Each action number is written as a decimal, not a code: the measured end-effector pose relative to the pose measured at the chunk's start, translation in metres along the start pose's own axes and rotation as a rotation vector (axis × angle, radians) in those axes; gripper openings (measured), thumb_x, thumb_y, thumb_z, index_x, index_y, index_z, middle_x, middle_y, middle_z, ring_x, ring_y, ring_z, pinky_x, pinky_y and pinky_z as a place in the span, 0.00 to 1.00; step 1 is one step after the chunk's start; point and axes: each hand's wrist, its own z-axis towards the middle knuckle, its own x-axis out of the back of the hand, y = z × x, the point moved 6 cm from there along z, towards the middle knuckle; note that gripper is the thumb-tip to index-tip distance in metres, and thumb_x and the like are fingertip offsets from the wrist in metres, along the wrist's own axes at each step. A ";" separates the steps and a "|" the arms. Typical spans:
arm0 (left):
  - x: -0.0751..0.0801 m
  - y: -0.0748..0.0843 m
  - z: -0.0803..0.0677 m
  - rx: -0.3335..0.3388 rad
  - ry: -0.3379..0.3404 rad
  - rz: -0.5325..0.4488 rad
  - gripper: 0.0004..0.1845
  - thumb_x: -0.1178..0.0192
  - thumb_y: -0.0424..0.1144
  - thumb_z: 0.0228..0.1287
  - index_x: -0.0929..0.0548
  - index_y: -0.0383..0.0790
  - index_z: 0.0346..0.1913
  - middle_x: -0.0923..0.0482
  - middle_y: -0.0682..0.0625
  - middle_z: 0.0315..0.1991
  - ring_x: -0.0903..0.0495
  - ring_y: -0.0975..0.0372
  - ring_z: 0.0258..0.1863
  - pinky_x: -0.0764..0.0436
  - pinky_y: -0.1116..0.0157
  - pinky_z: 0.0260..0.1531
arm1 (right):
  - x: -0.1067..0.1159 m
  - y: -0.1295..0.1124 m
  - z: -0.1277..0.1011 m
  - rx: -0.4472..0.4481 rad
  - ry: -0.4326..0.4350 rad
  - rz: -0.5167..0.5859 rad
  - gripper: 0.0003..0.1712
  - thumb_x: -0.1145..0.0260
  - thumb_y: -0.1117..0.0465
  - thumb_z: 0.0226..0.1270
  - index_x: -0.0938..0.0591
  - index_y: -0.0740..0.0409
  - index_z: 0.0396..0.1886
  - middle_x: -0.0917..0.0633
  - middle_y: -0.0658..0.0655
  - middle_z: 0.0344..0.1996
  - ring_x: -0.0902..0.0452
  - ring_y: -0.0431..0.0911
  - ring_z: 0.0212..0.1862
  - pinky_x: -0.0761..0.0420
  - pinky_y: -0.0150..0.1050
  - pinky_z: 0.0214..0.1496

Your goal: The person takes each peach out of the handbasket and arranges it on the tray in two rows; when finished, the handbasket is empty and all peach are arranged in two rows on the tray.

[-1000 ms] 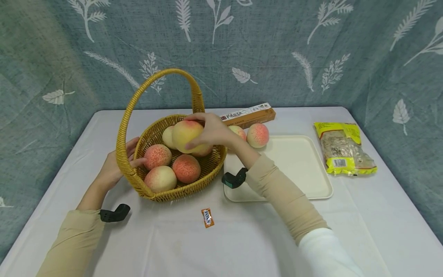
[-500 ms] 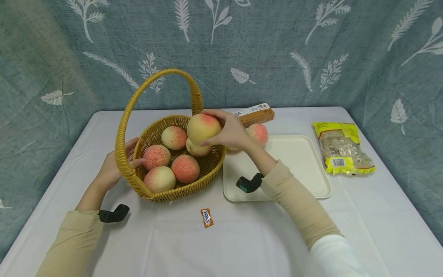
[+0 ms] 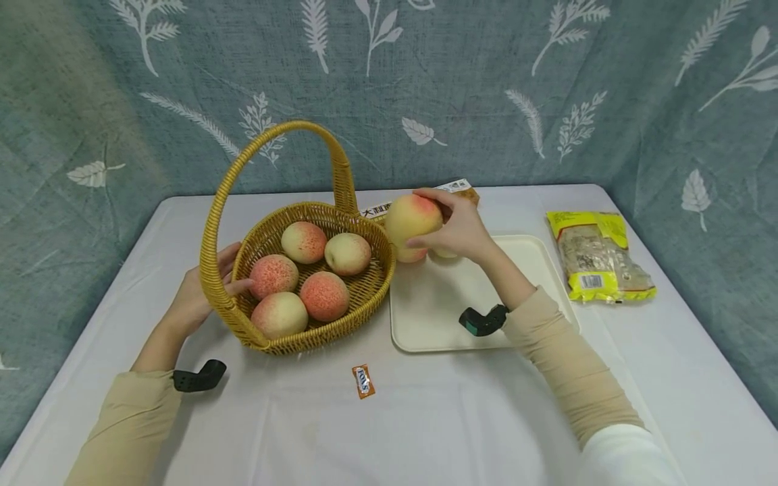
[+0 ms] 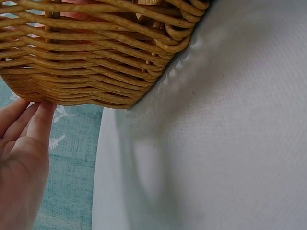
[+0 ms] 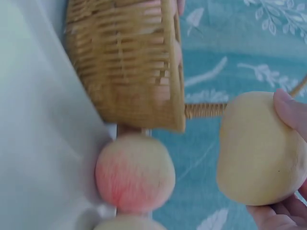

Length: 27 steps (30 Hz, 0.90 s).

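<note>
A woven yellow basket point(image 3: 316, 331) point(image 4: 96, 62) point(image 5: 129, 62) with a tall handle holds several pink-and-cream peaches point(image 3: 325, 295). My left hand point(image 3: 203, 293) point(image 4: 19, 158) rests with straight fingers against the basket's left wall by the handle's base. My right hand point(image 3: 458, 229) grips one peach point(image 3: 412, 216) point(image 5: 261, 148) in the air, just right of the basket's rim and over the far left corner of a cream tray point(image 3: 486, 304). Two more peaches point(image 3: 413, 255) point(image 5: 135, 173) lie on the tray under that hand, partly hidden by it.
A pasta box point(image 3: 464, 191) lies behind the held peach. A yellow food bag point(image 3: 595, 260) sits at the right of the white-clothed table point(image 3: 425, 418). A small orange candy wrapper point(image 3: 362, 381) lies in front of the basket. A leaf-patterned cloth backs the table.
My right hand has lifted the peach out of the basket and carried it right, past the rim to above the tray's corner. The left hand and basket stayed put.
</note>
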 end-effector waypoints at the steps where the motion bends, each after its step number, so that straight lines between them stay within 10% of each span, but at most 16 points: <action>1: 0.000 0.001 0.000 -0.009 -0.001 0.005 0.39 0.40 0.38 0.57 0.49 0.41 0.68 0.44 0.40 0.64 0.40 0.53 0.61 0.35 0.83 0.47 | 0.005 0.003 -0.001 -0.007 0.013 0.005 0.45 0.22 0.64 0.32 0.29 0.60 0.57 0.26 0.56 0.52 0.28 0.46 0.50 0.28 0.37 0.50; 27: 0.001 0.000 0.000 0.008 0.000 0.049 0.40 0.40 0.40 0.57 0.51 0.41 0.68 0.45 0.41 0.64 0.41 0.51 0.61 0.36 0.85 0.46 | 0.082 0.070 -0.040 -0.311 0.373 -0.040 0.45 0.23 0.58 0.35 0.30 0.57 0.59 0.28 0.57 0.54 0.31 0.48 0.54 0.28 0.40 0.52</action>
